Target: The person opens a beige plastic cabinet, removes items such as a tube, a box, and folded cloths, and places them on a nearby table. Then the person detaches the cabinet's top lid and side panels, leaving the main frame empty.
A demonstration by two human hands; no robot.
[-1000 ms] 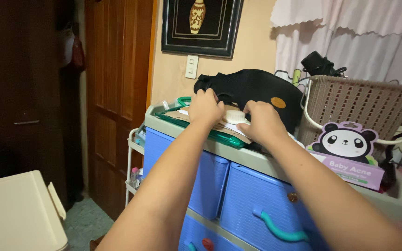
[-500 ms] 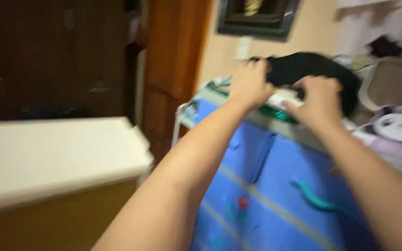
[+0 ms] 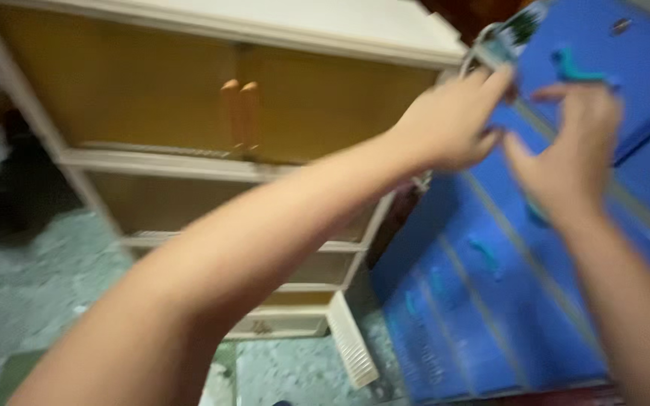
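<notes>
- The speckled green floor spreads below and to the left of the left hand, under its forearm; the picture is blurred by motion.
- A cream and yellow cabinet stands on the floor, to the left of the left hand, with two wooden knobs side by side on its doors.
- A blue plastic drawer chest with teal handles stands on the floor below and behind the right hand, just beside the cabinet.
- A pale slatted panel lies on the floor, well below the left hand, at the cabinet's foot.
</notes>
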